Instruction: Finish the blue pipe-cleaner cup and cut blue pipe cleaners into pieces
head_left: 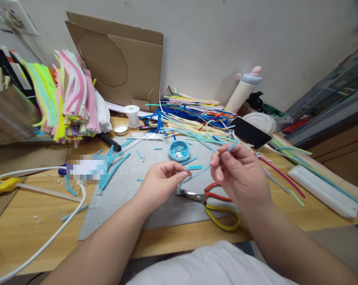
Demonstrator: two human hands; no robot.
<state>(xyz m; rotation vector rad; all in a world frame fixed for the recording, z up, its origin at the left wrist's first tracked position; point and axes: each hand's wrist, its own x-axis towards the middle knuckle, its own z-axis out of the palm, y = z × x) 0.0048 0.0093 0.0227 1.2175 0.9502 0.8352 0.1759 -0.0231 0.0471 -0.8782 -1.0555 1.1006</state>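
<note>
Between the fingers of my right hand (244, 174) is a light blue pipe cleaner (199, 173); its upper end pokes out past the thumb, and the rest slants down toward my left hand (163, 182). The left thumb and forefinger are pinched together beside the lower part, with a bit of blue at their tips; whether it belongs to the same pipe cleaner I cannot tell. A small round blue fuzzy bowl shape (179, 151) sits just beyond the hands. Scissors (204, 197) with one red and one yellow handle lie open below them on the grey cutting mat (122, 213).
Cut blue pieces (115, 170) are scattered on the mat. Bundled pipe cleaners (74, 95) stand at left, with a loose pile (193, 114) behind. A yellow glue gun (2, 188) and white cable (63, 227) lie left. At right are a black phone (251, 132) and white bar (322, 191).
</note>
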